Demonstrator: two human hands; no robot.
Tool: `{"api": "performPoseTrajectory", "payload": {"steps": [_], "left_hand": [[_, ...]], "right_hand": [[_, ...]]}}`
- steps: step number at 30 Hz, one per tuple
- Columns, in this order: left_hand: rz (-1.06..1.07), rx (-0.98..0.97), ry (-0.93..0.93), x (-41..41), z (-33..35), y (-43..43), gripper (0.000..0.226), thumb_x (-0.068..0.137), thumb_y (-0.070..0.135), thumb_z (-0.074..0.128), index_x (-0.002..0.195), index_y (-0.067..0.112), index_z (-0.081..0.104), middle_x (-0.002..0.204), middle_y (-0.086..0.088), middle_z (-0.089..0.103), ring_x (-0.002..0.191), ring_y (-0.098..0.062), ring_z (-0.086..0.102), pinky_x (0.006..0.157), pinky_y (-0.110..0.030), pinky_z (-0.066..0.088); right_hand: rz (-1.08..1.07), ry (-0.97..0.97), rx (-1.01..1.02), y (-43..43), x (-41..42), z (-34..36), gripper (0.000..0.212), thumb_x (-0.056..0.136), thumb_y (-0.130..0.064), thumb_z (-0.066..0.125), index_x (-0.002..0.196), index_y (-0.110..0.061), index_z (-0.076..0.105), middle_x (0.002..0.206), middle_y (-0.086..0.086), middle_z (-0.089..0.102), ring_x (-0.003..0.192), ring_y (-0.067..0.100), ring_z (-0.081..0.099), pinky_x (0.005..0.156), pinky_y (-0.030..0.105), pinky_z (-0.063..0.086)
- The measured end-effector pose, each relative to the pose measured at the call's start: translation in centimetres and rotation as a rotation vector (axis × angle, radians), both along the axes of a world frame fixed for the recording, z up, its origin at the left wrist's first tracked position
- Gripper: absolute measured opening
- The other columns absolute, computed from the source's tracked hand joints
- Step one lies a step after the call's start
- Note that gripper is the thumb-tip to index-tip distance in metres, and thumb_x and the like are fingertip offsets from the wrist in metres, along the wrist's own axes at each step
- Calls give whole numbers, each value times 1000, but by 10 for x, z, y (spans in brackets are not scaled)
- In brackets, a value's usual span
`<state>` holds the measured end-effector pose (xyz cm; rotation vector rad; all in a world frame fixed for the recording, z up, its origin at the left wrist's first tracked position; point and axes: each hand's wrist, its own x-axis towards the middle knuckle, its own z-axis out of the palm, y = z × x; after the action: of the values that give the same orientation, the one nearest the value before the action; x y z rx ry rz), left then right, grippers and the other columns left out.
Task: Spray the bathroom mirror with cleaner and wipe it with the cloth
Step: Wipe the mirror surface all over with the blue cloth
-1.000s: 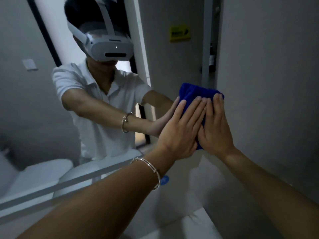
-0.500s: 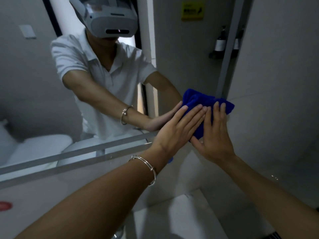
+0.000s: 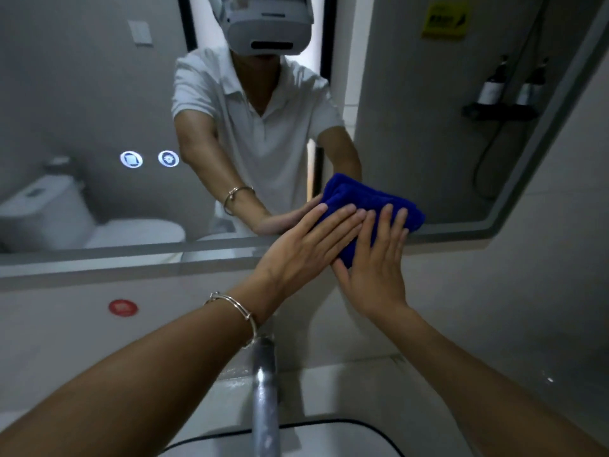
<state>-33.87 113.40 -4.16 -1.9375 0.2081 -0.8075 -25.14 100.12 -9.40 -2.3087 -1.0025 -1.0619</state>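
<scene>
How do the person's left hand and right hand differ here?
The left hand has a bracelet at its wrist; the right hand has none. The left hand's fingers slant rightward, the right hand's point nearly straight up. Both press flat on the blue cloth.

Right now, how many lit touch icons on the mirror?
2. Left icon and right icon sit side by side, low on the left half of the mirror. The cloth could hide others.
</scene>
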Motion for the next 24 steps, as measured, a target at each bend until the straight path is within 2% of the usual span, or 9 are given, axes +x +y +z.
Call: {"api": "performPoseTrajectory", "payload": {"steps": [2,5,10,14,16,19,21,24], "left_hand": [[18,-6,-9,-22,-3,24,68,92,23,23,144,-2,-13,152,-14,-9,140,-29,-6,115,-47,1],[40,-23,-14,-56,-7,61,68,93,25,26,146,1,-10,154,-10,-7,141,-27,-4,115,-47,1],[98,-55,-14,-114,-9,121,67,95,28,24,146,3,-10,154,-11,-7,141,-27,-3,115,-46,3],[190,-87,-55,-177,-14,186,88,87,34,44,146,2,-13,154,-16,-16,142,-30,-8,116,-48,0],[212,-92,-84,-215,-17,226,85,89,30,43,146,3,-13,152,-17,-23,142,-30,-10,115,-49,-6],[240,-98,-112,-275,-16,292,78,93,32,40,147,5,-10,153,-16,-22,142,-30,-11,115,-50,-4],[262,-121,-121,-314,-11,331,81,93,42,40,148,6,-8,154,-15,-21,142,-31,-14,115,-51,-2],[357,-139,-110,-366,-2,378,91,88,58,31,146,5,-16,151,-17,-28,141,-32,-17,112,-56,-4]], "right_hand": [[20,-21,8,25,-21,-1,91,90,-51,37,147,-9,-20,152,13,-30,141,36,-21,116,53,-2],[48,-35,0,62,-53,-1,91,90,-51,36,146,-9,-22,151,12,-33,140,35,-24,115,52,-5],[71,-34,-43,120,-109,7,91,88,-53,32,145,-10,-24,154,19,-6,139,33,-28,114,50,-9],[105,-96,-110,181,-160,8,91,89,-56,34,147,-8,-19,152,13,-30,140,33,-26,115,48,-12],[144,-131,-117,220,-192,7,91,90,-56,34,147,-9,-18,151,10,-33,141,32,-25,115,47,-12],[186,-173,-117,287,-245,11,91,89,-56,33,147,-11,-19,152,8,-32,141,30,-25,114,45,-13],[211,-203,-127,329,-280,16,90,89,-56,34,148,-12,-18,155,10,-25,141,30,-24,114,46,-12],[251,-226,-136,383,-327,27,87,89,-54,34,150,-9,-10,156,13,-2,142,30,-22,114,47,-8]]}}
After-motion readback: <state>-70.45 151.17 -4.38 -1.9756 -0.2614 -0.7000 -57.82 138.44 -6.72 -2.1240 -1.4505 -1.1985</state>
